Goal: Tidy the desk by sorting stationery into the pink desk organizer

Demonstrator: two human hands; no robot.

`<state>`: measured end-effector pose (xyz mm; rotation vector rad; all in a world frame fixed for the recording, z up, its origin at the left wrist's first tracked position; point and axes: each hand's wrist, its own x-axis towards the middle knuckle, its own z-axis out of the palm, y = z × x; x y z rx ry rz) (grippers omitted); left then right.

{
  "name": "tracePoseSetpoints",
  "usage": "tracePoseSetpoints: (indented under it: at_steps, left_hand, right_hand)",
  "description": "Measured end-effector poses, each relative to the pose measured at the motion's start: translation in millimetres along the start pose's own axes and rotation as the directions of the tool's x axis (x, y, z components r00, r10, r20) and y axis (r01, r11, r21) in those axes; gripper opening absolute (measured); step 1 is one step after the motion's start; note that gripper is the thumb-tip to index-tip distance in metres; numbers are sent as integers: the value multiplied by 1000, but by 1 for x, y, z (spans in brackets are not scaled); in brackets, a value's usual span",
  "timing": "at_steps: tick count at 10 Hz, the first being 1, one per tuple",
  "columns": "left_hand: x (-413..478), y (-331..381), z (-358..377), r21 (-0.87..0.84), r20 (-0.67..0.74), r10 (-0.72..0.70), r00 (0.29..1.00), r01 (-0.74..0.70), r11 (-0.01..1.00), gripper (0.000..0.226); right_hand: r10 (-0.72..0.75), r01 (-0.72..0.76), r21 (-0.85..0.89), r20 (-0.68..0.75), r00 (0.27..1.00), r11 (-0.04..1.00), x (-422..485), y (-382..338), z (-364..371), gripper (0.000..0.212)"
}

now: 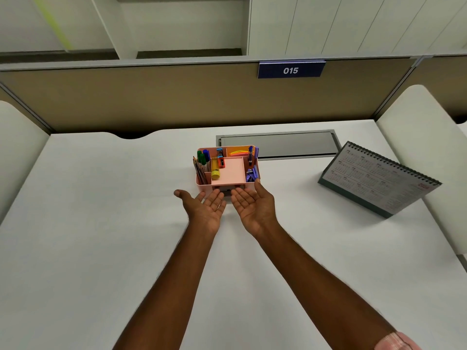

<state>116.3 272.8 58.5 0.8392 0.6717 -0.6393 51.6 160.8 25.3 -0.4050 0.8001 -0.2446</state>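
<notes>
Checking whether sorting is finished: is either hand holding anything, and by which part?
Nothing is held. The left hand and right hand lie open, palms up, before the pink organizer.

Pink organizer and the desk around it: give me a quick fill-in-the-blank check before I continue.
The palms of the left hand and right hand face ____, just in front of the pink organizer. The desk calendar stands to the organizer's ____. The green markers stand at its ____ end.
Missing words: up; right; left.
</notes>
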Motion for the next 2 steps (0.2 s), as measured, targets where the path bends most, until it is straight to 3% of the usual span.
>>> tracePoseSetpoints:
  at_steps: [2]
  left_hand:
    - [-6,-7,-1,-14,-13,-14,1000,14,1000,96]
  right_hand:
    - [31,-31,-11,-4,1000,999,-1,-3,-2,67]
